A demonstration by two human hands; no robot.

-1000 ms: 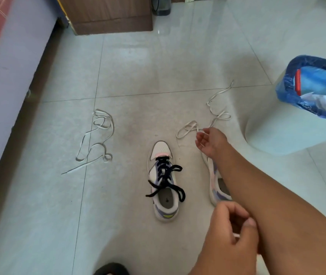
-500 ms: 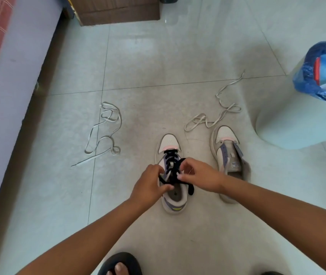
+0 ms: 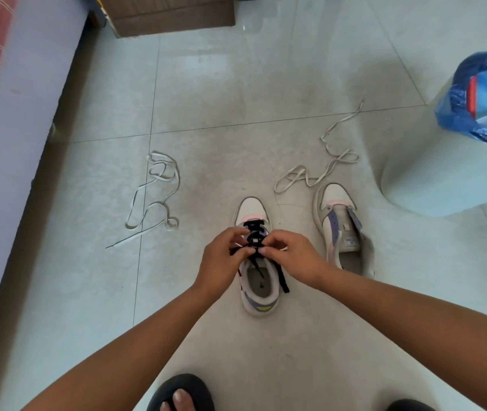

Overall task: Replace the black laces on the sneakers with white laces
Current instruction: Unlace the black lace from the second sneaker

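Both hands meet over the laced sneaker [image 3: 258,289], which stands on the tiled floor [image 3: 206,99] with its toe pointing away from the person. The left hand [image 3: 221,262] has its fingers curled onto the black lace [image 3: 254,232] at the left side of the eyelet rows, and the right hand [image 3: 292,256] pinches the same lace from the right, so each grip is grasping the lace right at the shoe's throat. One loose black end trails down past the right wrist along the shoe's opening.

Just beside it to the right lies the second sneaker [image 3: 343,229] (no lace in it, tongue flipped open). One white lace [image 3: 316,173] is coiled on the floor touching or nearly touching that shoe's toe; another white lace [image 3: 153,200] lies well apart to the left. A bin with a blue liner [image 3: 473,108] stands at far right.
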